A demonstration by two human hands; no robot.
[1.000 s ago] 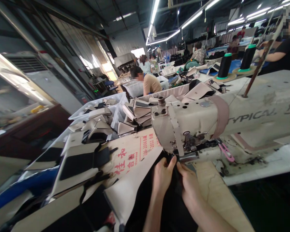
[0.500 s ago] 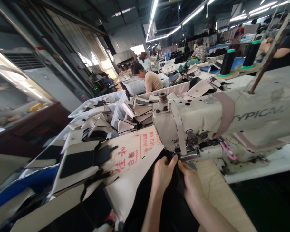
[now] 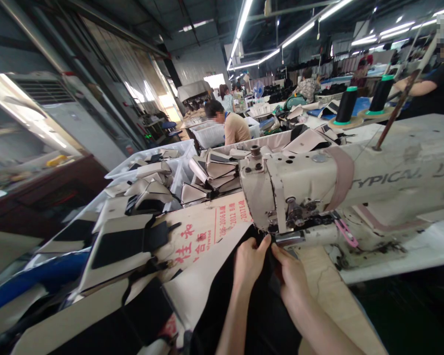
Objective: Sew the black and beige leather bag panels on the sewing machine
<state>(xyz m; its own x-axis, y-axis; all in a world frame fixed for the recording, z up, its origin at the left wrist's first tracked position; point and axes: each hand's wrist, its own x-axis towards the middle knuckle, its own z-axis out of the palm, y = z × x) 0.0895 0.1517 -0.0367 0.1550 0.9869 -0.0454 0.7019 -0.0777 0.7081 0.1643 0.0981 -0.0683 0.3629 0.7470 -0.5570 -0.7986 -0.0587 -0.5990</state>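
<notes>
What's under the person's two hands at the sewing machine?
Black material shows around the left hand and along the inner side of the right hand; a pale wooden board shows beyond its outer side. What lies directly below both is covered.

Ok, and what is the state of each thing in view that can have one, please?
Sewing machine: running or stopped, cannot tell
Black fabric: one end at the machine's head, the rest draped toward the person
Left hand: thumb and fingers closed on the fabric
Right hand: fingertips at the fabric, grip unclear
Thread cones: upright, wound with black thread
Ceiling lights: lit
</notes>
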